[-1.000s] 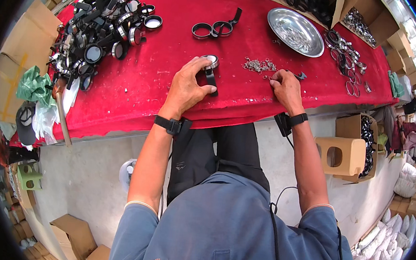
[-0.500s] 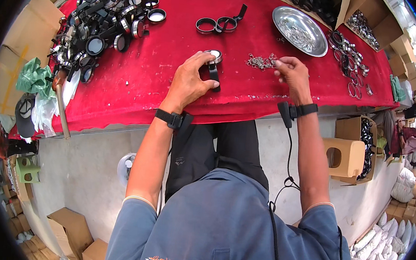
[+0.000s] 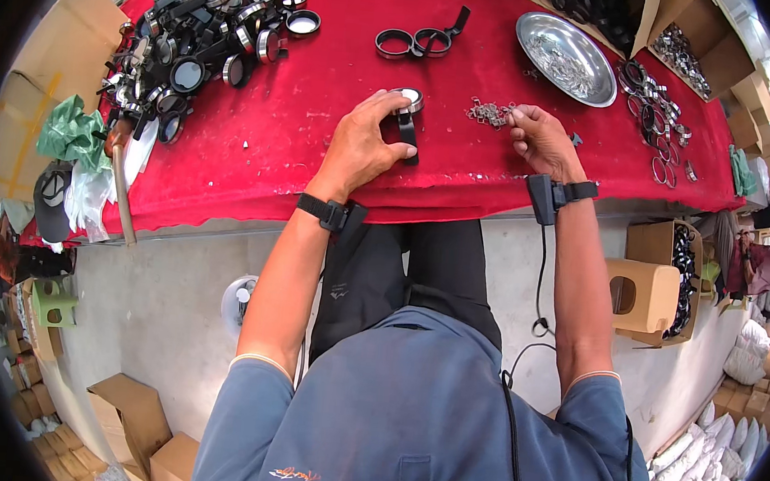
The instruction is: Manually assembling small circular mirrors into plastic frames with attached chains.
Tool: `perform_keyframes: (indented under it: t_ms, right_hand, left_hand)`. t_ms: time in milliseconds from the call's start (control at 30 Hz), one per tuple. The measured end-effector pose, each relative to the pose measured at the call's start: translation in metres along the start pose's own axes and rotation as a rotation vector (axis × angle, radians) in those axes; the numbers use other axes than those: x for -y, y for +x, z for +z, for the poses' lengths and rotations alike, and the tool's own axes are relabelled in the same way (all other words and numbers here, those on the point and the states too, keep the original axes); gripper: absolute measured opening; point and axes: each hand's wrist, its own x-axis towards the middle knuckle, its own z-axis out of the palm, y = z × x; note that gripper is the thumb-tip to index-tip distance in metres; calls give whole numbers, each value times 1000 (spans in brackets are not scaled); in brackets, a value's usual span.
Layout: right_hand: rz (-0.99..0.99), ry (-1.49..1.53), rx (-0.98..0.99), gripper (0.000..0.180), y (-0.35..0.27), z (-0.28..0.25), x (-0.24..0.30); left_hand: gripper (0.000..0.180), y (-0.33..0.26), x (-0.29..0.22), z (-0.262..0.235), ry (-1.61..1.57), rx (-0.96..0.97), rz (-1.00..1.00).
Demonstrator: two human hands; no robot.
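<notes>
My left hand (image 3: 361, 144) grips a round, metal-rimmed piece with a black handle (image 3: 407, 132) that lies on the red cloth. Its fingers rest on the round head, and the thumb presses beside the handle's lower end. To the right is a small heap of shiny wire clips (image 3: 487, 113). At the heap's right edge, my right hand (image 3: 546, 145) has thumb and forefinger pinched together; whatever lies between them is too small to make out. Beyond the heap, two joined black rings with a black handle (image 3: 430, 43) lie on the cloth.
A large pile of black-handled round pieces (image 3: 193, 40) covers the table's left side. An oval metal dish (image 3: 595, 96) with small clips stands back right, near loose metal rings (image 3: 656, 126) and an open carton (image 3: 720, 63). A wooden-handled hammer (image 3: 121, 179) hangs over the left edge.
The whole view has shifted slightly, so the table things sit further right. My right wrist has turned a little, its fingers still pinched by the clips. The left hand keeps its grip.
</notes>
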Motion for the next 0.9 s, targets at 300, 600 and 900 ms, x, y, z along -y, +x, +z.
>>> perform_keyframes:
  t_ms: [300,600,900]
  right_hand:
    - [-235,-375,32,30,-21,50,-21]
    - [-758,-1390,-129,24,-35,78,-48]
    - [-488,-1127,-25,24,-23,66,-24]
  left_hand:
    - [72,0,1,0,4,-12,3]
    - [74,-3,3,-1,-2,-10,-3]
    - [71,-3,-1,-2,-31,-31,0]
